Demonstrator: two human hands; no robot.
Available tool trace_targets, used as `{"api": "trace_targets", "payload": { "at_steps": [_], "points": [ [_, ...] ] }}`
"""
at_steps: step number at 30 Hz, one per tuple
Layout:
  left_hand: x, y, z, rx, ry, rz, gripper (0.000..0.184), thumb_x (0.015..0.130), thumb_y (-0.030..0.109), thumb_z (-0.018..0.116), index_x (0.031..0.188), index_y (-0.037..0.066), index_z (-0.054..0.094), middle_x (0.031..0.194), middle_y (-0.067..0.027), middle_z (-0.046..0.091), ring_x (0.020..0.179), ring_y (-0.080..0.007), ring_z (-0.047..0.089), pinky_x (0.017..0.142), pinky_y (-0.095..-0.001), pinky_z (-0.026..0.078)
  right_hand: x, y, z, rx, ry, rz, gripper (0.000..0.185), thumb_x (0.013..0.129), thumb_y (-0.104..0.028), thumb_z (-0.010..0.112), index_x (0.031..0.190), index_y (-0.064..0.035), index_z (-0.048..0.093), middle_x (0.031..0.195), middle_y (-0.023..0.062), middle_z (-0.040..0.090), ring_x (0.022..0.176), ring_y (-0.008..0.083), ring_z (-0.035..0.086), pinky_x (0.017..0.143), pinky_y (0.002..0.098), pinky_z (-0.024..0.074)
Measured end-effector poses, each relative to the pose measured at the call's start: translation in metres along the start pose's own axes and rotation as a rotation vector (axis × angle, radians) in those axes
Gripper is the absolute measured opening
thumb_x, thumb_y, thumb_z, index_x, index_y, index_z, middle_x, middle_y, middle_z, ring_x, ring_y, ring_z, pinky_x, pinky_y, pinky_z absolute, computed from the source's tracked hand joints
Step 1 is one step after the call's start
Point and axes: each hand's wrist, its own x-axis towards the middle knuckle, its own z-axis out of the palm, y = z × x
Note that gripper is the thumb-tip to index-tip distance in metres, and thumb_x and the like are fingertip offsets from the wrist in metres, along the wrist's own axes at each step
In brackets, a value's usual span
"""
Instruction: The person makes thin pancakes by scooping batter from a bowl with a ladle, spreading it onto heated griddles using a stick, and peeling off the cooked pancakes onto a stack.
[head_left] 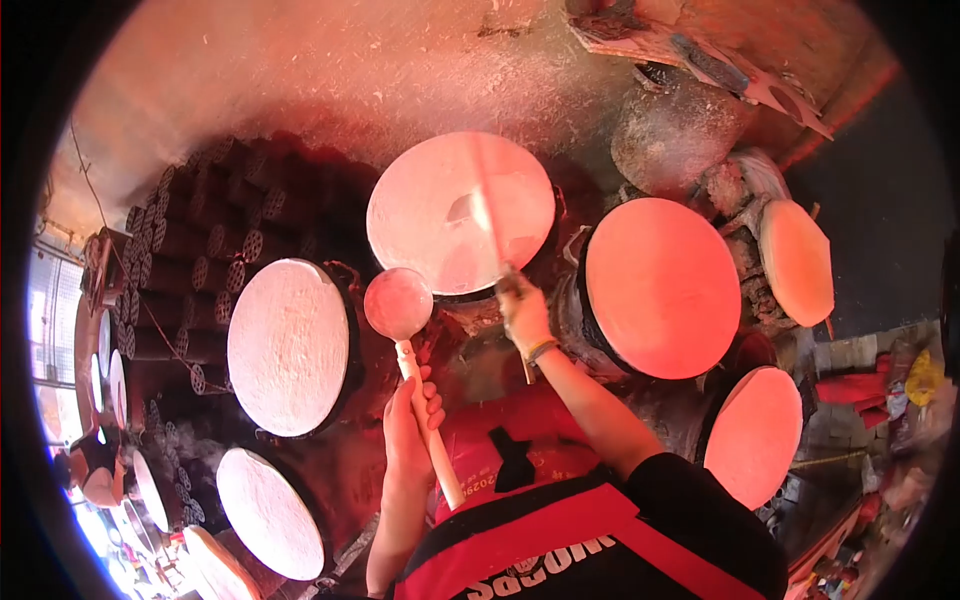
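My left hand (410, 415) is closed round the pale wooden handle of a ladle (399, 304), its round bowl upward, beside the near left edge of the middle round vessel (420, 200). Pale liquid or paste fills that vessel, with a darker patch near its centre. At the vessel's near right rim, my right hand (525, 312) grips a long thin stick (489, 205), which reaches across the pale surface. The stick's far part is faint and blurred. A wristband circles my right wrist.
Round pale-topped vessels stand at left (288, 348), lower left (270, 513), right (663, 288) and lower right (754, 438). A pale disc (797, 263) is farther right. Perforated cylinders (180, 238) are stacked at left. A rounded pot (675, 135) sits at upper right.
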Motion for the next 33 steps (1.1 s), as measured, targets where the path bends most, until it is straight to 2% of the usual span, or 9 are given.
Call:
{"api": "trace_targets", "payload": {
  "at_steps": [4,5,6,8,15,22,26,29,33],
  "points": [
    [0.011,0.001,-0.021,-0.096,-0.051,-0.203,0.024,0.094,0.019,0.046,0.110,0.000,0.047,0.079,-0.0018,0.044,0.063,-0.0080,0.040,0.048,-0.0189,0.034,-0.013,-0.051,-0.028,0.251,-0.205,0.346,0.042,0.091,-0.025,0.058,0.129,-0.0058,0.052,0.076,-0.0035,0.058,0.065,0.0086,0.054,0.060,0.0240,0.0454],
    [0.014,0.001,-0.026,-0.169,-0.111,-0.259,0.024,0.096,0.020,0.045,0.109,0.000,0.048,0.080,-0.0023,0.045,0.064,-0.0084,0.041,0.049,-0.0191,0.034,-0.009,-0.028,-0.035,0.299,-0.066,0.215,0.043,0.091,-0.027,0.059,0.130,-0.0106,0.052,0.066,-0.0070,0.050,0.050,0.0045,0.045,0.044,0.0208,0.0354],
    [0.015,0.000,-0.027,-0.177,-0.117,-0.257,0.024,0.096,0.020,0.045,0.109,0.000,0.048,0.080,-0.0023,0.045,0.064,-0.0084,0.041,0.049,-0.0191,0.034,0.037,0.068,-0.033,0.179,0.221,-0.371,0.043,0.091,-0.029,0.060,0.130,-0.0140,0.053,0.061,-0.0092,0.042,0.045,0.0013,0.034,0.039,0.0193,0.0248],
    [0.014,-0.003,-0.027,-0.176,-0.063,-0.286,0.024,0.097,0.021,0.044,0.108,0.000,0.049,0.080,-0.0026,0.046,0.064,-0.0088,0.041,0.049,-0.0189,0.035,-0.028,-0.011,-0.028,0.449,0.274,0.242,0.039,0.091,-0.029,0.061,0.127,-0.0134,0.056,0.063,-0.0081,0.045,0.047,0.0025,0.037,0.040,0.0208,0.0284],
    [0.016,-0.002,-0.023,-0.123,-0.031,-0.293,0.024,0.098,0.022,0.043,0.108,0.001,0.049,0.081,-0.0034,0.046,0.064,-0.0094,0.042,0.049,-0.0191,0.036,0.012,-0.018,-0.026,0.271,0.060,0.058,0.027,0.089,-0.020,0.058,0.114,-0.0106,0.063,0.061,-0.0063,0.046,0.045,0.0048,0.038,0.039,0.0228,0.0284],
    [0.066,0.011,-0.014,0.231,0.007,-0.152,0.026,0.097,0.026,0.044,0.105,0.001,0.048,0.077,-0.0018,0.045,0.057,-0.0090,0.041,0.045,-0.0200,0.036,-0.050,-0.062,-0.061,0.075,-0.258,0.437,0.035,0.089,-0.038,0.060,0.123,-0.0297,0.057,0.051,-0.0086,0.036,0.035,0.0036,0.029,0.032,0.0211,0.0226],
    [0.139,0.019,-0.003,0.445,0.011,-0.024,0.019,0.093,0.019,0.048,0.098,0.001,0.047,0.074,-0.0024,0.045,0.053,-0.0100,0.042,0.043,-0.0227,0.037,-0.085,-0.031,-0.078,0.116,-0.222,0.344,0.035,0.090,-0.029,0.060,0.125,-0.0250,0.057,0.055,-0.0106,0.036,0.039,0.0017,0.029,0.035,0.0201,0.0233],
    [0.186,0.005,0.007,0.567,0.048,0.026,0.015,0.091,0.015,0.048,0.095,0.001,0.044,0.074,-0.0038,0.045,0.054,-0.0117,0.044,0.043,-0.0247,0.039,-0.084,0.002,-0.057,0.384,0.136,0.300,0.036,0.090,-0.027,0.061,0.125,-0.0253,0.057,0.058,-0.0122,0.037,0.042,0.0003,0.031,0.036,0.0187,0.0241],
    [0.196,-0.020,0.039,0.580,0.135,-0.014,0.014,0.088,0.010,0.046,0.094,0.001,0.039,0.075,-0.0080,0.044,0.054,-0.0171,0.046,0.042,-0.0320,0.041,-0.089,-0.007,-0.013,0.395,-0.082,0.474,0.030,0.090,-0.029,0.061,0.119,-0.0212,0.059,0.051,-0.0076,0.040,0.035,0.0040,0.031,0.032,0.0220,0.0232]
  ]
}}
